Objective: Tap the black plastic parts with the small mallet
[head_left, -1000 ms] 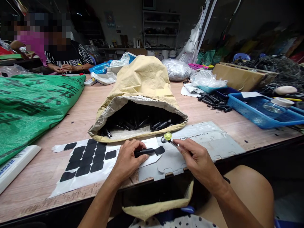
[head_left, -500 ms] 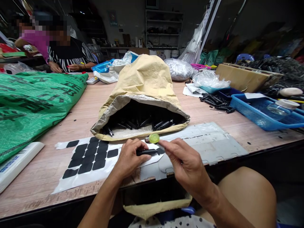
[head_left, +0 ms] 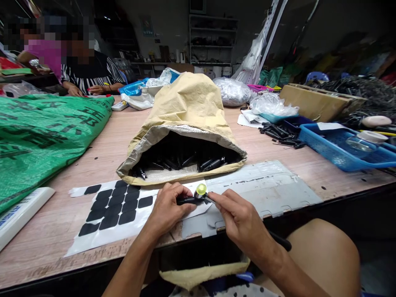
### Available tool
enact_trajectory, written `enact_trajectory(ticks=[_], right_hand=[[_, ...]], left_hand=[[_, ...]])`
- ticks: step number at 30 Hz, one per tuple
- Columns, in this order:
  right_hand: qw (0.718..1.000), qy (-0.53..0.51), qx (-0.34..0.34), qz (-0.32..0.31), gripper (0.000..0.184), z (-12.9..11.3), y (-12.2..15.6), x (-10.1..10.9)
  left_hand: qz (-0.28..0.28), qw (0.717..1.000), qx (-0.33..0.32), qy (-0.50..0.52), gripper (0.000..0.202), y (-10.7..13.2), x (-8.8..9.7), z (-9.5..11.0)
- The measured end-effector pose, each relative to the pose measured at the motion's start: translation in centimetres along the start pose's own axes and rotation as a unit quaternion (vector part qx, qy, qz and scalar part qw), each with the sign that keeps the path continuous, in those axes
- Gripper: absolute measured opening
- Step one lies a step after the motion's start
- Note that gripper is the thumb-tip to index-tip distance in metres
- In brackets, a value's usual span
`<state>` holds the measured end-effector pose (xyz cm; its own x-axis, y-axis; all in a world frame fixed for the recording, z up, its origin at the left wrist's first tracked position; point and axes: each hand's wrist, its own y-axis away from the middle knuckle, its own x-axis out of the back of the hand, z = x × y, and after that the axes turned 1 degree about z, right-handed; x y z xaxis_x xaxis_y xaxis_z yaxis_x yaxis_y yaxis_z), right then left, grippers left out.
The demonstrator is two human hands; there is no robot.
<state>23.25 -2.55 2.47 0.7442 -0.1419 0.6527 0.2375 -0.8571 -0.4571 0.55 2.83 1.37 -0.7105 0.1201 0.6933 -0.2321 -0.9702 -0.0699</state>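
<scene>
My left hand [head_left: 170, 202] pinches a slim black plastic piece [head_left: 186, 201] low over the white sheet at the table's front edge. In my right hand [head_left: 243, 214] is a small hammer [head_left: 200, 190] with a yellow-green face and a metal head. Its dark handle end sticks out below my right wrist. The hammer head is right by the piece's right end; whether they touch I cannot tell. Just behind my hands lies an open tan sack [head_left: 188, 103] with several similar black pieces [head_left: 212, 163] inside its mouth.
Black square stickers [head_left: 113, 210] on a white sheet lie left of my hands, a grey board [head_left: 262, 185] to the right. A green sack [head_left: 52, 128] covers the left side. A blue basket [head_left: 346, 148] and loose black parts [head_left: 275, 131] are right. Two people [head_left: 89, 70] sit across.
The hammer head has come down slightly to the black piece, its face now tipped upward. My right hand is lower, and the handle end now shows. My left hand has hardly moved.
</scene>
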Motion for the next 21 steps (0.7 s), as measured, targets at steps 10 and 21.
enact_trajectory(ticks=[10,21], right_hand=[[0.994,0.097,-0.026,0.042,0.033,4.7,-0.1,2.1],[0.973,0.213,0.063,0.069,0.031,8.3,-0.3,2.0]], left_hand=[[-0.005,1.000,0.004,-0.004,0.012,0.4,0.3,0.2],[-0.006,0.997,-0.070,-0.008,0.016,1.1,0.5,1.1]])
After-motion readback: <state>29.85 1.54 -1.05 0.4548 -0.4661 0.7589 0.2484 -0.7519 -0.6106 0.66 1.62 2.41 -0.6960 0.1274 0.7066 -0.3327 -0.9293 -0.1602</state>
